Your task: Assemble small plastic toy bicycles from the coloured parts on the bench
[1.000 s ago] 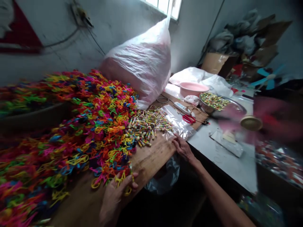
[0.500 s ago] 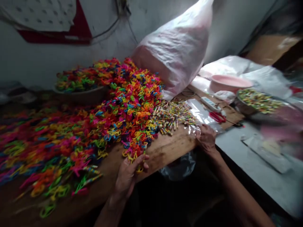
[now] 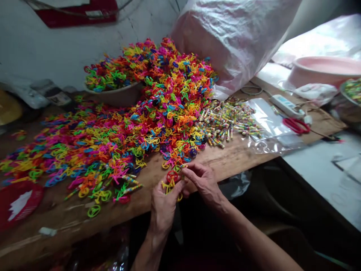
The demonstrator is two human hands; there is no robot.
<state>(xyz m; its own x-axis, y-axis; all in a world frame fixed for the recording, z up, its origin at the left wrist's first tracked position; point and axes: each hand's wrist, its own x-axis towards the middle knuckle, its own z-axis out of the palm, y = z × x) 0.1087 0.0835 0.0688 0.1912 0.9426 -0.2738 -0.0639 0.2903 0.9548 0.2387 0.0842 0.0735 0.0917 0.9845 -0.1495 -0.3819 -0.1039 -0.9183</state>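
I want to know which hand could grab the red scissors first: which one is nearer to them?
Right. The right hand sits at the table edge, below and left of the red scissors; the left hand, holding small yellow plastic pieces, lies farther left still.

no legible text, print on candy wrappers (image 3: 225,120) too small to read

a small home workshop for piecework. a rough wooden bench (image 3: 225,162) stands against a cracked plaster wall (image 3: 56,49), heaped with bright plastic rings (image 3: 146,113) and wrapped candy sticks (image 3: 225,120). a big stuffed plastic sack (image 3: 234,37), clear bags (image 3: 270,128), red scissors (image 3: 296,125) and a pink basin (image 3: 324,69) lie about.
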